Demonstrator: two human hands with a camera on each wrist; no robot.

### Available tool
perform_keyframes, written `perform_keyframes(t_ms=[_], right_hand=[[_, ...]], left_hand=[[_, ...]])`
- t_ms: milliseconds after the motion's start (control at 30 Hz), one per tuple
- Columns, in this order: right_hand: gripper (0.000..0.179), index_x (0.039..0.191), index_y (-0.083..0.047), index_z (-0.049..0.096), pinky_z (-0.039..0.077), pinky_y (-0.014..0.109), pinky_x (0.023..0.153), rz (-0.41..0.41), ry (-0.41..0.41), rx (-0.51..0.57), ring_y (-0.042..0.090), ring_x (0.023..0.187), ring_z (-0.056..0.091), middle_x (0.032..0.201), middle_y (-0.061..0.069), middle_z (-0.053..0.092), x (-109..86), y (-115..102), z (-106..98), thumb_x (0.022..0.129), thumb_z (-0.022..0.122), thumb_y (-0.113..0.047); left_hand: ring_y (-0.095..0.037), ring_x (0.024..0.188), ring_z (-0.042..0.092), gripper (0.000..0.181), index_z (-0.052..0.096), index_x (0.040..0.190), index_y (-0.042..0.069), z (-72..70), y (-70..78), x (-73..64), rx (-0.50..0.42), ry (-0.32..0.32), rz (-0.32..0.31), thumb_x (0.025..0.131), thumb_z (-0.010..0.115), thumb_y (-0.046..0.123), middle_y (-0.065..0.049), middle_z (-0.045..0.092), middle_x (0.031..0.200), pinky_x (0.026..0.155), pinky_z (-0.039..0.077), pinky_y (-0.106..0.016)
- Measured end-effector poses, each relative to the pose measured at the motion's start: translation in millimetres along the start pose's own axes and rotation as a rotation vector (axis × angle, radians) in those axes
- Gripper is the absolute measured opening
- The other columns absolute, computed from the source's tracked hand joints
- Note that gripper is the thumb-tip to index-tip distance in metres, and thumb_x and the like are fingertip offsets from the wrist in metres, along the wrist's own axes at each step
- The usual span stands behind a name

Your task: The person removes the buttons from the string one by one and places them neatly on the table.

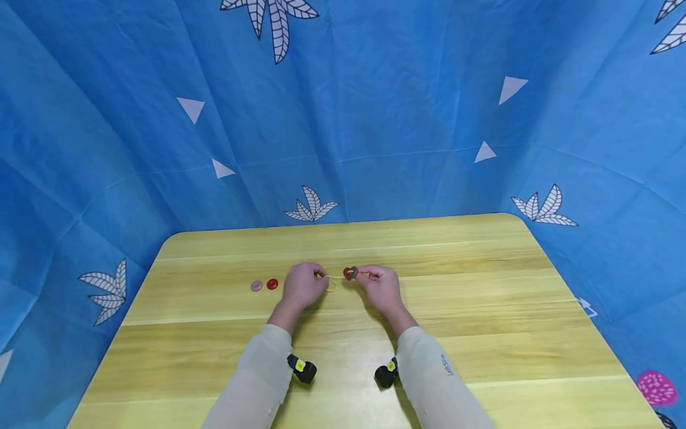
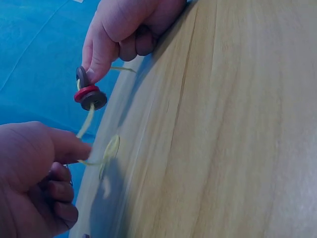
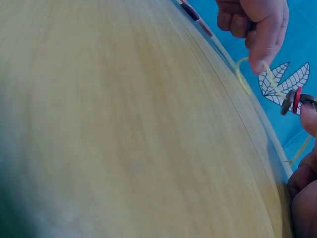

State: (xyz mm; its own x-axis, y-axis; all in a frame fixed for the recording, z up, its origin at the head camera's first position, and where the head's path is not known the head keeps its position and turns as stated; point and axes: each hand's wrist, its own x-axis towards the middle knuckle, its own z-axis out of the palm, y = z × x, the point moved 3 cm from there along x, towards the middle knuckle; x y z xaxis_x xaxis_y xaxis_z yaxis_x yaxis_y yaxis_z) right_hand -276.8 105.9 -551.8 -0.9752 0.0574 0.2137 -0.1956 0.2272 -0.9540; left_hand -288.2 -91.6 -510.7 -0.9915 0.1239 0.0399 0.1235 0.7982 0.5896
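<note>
My left hand (image 1: 303, 286) pinches a thin yellow string (image 2: 88, 124) between thumb and forefinger. From there the string runs to a small stack of buttons, and a loop of it hangs beside my left fingertips. Threaded on it are a red button (image 2: 84, 92) and a dark brown button (image 2: 95, 100). Behind these, another brown button (image 2: 81, 76) stands tilted between the thumb and finger of my right hand (image 1: 383, 289). A short string end pokes out past the right fingers. Both hands are just above the table.
Left of my left hand, a pinkish button (image 1: 256, 286) and a red button (image 1: 272, 284) lie on the wooden table (image 1: 455, 310). A blue patterned cloth (image 1: 375, 119) hangs behind the table's far edge. Black wrist cameras (image 1: 304, 370) are strapped to both sleeves.
</note>
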Motion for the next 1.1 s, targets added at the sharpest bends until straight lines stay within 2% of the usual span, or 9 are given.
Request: perform_keyframes(t_ms=[100, 133, 200, 267, 367, 533, 667, 900, 1100], right_hand=[[0.004, 0.088, -0.012, 0.081, 0.024, 0.023, 0.043, -0.002, 0.001, 0.005, 0.005, 0.043, 0.029, 0.046, -0.004, 0.038, 0.1, 0, 0, 0.085, 0.08, -0.009], [0.004, 0.089, -0.013, 0.081, 0.023, 0.023, 0.043, -0.004, 0.0, 0.004, 0.006, 0.044, 0.029, 0.046, -0.004, 0.038, 0.0, 0, 0, 0.085, 0.08, -0.01], [0.004, 0.089, -0.013, 0.081, 0.023, 0.023, 0.042, -0.01, 0.0, 0.003, 0.007, 0.044, 0.03, 0.047, -0.004, 0.039, 0.0, 0, 0, 0.086, 0.08, -0.011], [0.004, 0.089, -0.014, 0.081, 0.023, 0.023, 0.042, -0.01, 0.0, 0.001, 0.008, 0.045, 0.03, 0.048, -0.003, 0.04, -0.4, 0, 0, 0.086, 0.08, -0.012], [0.004, 0.089, -0.014, 0.081, 0.023, 0.023, 0.042, -0.002, 0.002, 0.003, 0.01, 0.045, 0.031, 0.049, -0.002, 0.041, -1.5, 1, -1, 0.086, 0.08, -0.013], [0.005, 0.09, -0.014, 0.081, 0.023, 0.023, 0.043, 0.019, 0.007, -0.005, 0.01, 0.046, 0.03, 0.049, -0.001, 0.04, -3.1, 2, -1, 0.086, 0.08, -0.012], [0.005, 0.091, -0.013, 0.081, 0.024, 0.023, 0.044, 0.022, 0.009, -0.006, 0.01, 0.046, 0.03, 0.049, -0.002, 0.04, -3.6, 1, -1, 0.086, 0.08, -0.012], [0.005, 0.091, -0.012, 0.081, 0.024, 0.023, 0.045, 0.025, 0.011, -0.001, 0.009, 0.046, 0.03, 0.049, -0.003, 0.039, -2.8, 1, 0, 0.086, 0.08, -0.014], [0.005, 0.09, -0.013, 0.081, 0.024, 0.023, 0.045, 0.015, 0.015, -0.006, 0.009, 0.046, 0.03, 0.049, -0.002, 0.038, -2.5, 0, 0, 0.086, 0.081, -0.015]], left_hand=[[-0.016, 0.077, 0.053, 0.02, 0.077, 0.1, 0.019, 3.1, 2.9, 0.1, 0.007, -0.042, 0.006, 0.081, 0.083, 0.02, 0.004, 0.061, 0.083, 0.071, 0.04, -0.048], [-0.016, 0.08, 0.053, 0.026, 0.077, 0.104, 0.02, 3.9, 4.9, -0.1, -0.006, -0.05, 0.017, 0.079, 0.085, 0.02, 0.003, 0.06, 0.086, 0.073, 0.037, -0.053], [-0.019, 0.081, 0.051, 0.035, 0.076, 0.111, 0.018, 5.6, 9.3, 0.1, -0.046, -0.052, 0.064, 0.077, 0.087, 0.02, -0.001, 0.057, 0.088, 0.073, 0.035, -0.054], [-0.02, 0.082, 0.051, 0.041, 0.075, 0.114, 0.015, 8.0, 13.2, 0.8, -0.085, -0.049, 0.113, 0.076, 0.089, 0.02, -0.004, 0.057, 0.09, 0.075, 0.038, -0.051], [-0.02, 0.08, 0.051, 0.043, 0.074, 0.115, 0.01, 13.9, 17.0, 1.6, -0.107, -0.048, 0.166, 0.076, 0.089, 0.021, -0.006, 0.058, 0.092, 0.069, 0.045, -0.037], [-0.018, 0.076, 0.049, 0.042, 0.076, 0.111, 0.011, 26.1, 18.0, 1.4, -0.066, -0.062, 0.165, 0.076, 0.089, 0.029, -0.003, 0.056, 0.087, 0.065, 0.042, -0.033], [-0.018, 0.073, 0.048, 0.037, 0.077, 0.106, 0.014, 32.3, 16.8, 1.3, -0.057, -0.038, 0.144, 0.077, 0.088, 0.034, -0.003, 0.054, 0.083, 0.062, 0.04, -0.034], [-0.018, 0.071, 0.047, 0.031, 0.077, 0.102, 0.015, 33.7, 14.9, 1.3, -0.086, 0.025, 0.144, 0.079, 0.087, 0.034, -0.003, 0.054, 0.081, 0.061, 0.039, -0.033], [-0.018, 0.065, 0.046, 0.031, 0.077, 0.105, 0.013, 32.8, 14.1, 1.2, -0.106, 0.036, 0.156, 0.079, 0.085, 0.028, -0.008, 0.056, 0.077, 0.057, 0.038, -0.033]])
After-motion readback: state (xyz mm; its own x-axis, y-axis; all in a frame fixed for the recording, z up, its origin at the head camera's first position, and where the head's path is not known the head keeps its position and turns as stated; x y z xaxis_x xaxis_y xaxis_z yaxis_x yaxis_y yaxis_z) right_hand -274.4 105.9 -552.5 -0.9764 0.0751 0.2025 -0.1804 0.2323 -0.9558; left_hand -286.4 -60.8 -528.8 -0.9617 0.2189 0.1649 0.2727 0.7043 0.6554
